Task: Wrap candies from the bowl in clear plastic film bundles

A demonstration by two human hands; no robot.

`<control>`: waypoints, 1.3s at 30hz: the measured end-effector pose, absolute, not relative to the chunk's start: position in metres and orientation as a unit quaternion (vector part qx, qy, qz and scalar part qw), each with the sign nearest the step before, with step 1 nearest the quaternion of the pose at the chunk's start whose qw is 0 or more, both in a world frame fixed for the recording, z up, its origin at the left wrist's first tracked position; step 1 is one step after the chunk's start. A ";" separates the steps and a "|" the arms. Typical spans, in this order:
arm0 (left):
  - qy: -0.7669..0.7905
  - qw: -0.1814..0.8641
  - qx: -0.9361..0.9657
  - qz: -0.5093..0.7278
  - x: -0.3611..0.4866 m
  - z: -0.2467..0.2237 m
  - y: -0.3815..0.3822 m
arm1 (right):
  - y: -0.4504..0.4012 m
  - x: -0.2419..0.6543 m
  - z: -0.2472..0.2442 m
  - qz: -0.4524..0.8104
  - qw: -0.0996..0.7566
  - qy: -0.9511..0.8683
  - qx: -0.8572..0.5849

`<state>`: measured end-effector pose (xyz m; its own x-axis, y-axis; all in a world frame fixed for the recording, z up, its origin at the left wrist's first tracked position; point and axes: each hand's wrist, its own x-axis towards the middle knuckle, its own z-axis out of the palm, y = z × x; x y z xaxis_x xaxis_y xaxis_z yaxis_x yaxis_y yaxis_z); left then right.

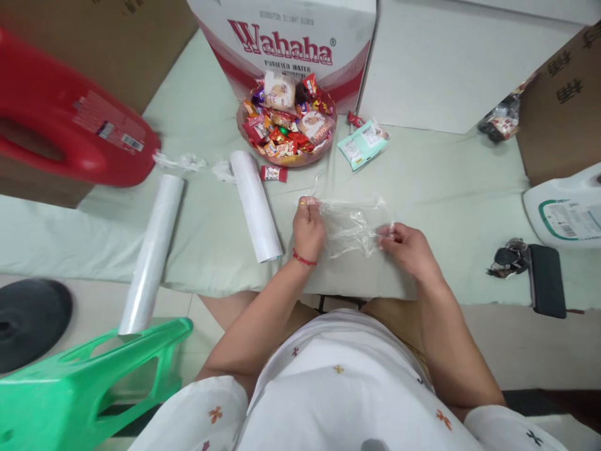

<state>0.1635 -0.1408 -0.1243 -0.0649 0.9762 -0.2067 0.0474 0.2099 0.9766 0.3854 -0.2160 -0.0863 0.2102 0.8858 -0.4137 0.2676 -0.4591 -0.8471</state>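
Left hand: closed, pinching the left side of a clear plastic bag. Bag: creased, spread between the hands over the tabletop; whether it touches the cloth, cannot tell. Right hand: fingertips pinched on the bag's right side.

Risks (judged): slick film may slide from the left grip if held loosely; the middle may tear if both hands pull hard; folded layers may cling, so the right fingertips catch both at once.

Surroundings: green stool and red jug at far left. First white roll overhangs the front edge; a knock could send it off. Second white roll lies just beside the left hand, blocking a leftward sweep. Bowl heaped with wrapped sweets limits forward reach. Teal packet ahead of the bag. Keys, black phone and white bottle well right; phone's near end seems to jut past the edge, likely to fall if bumped.
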 end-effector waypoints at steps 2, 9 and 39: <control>0.592 0.471 0.467 0.458 0.152 -0.121 -0.136 | -0.220 0.400 -0.085 0.484 0.353 -0.389 -0.700; 0.579 0.400 0.575 0.416 0.140 -0.115 -0.132 | -0.234 0.435 -0.067 0.542 0.382 -0.311 -0.681; 0.615 0.571 0.424 0.340 0.160 -0.116 -0.136 | -0.268 0.345 -0.116 -0.016 0.308 -0.842 -0.443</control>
<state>0.1599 -0.1365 -0.1161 0.0119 0.9100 -0.4145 0.1338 0.4093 0.9025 0.3447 -0.2675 -0.1162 -0.4172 0.7365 0.5325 0.7561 0.6063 -0.2463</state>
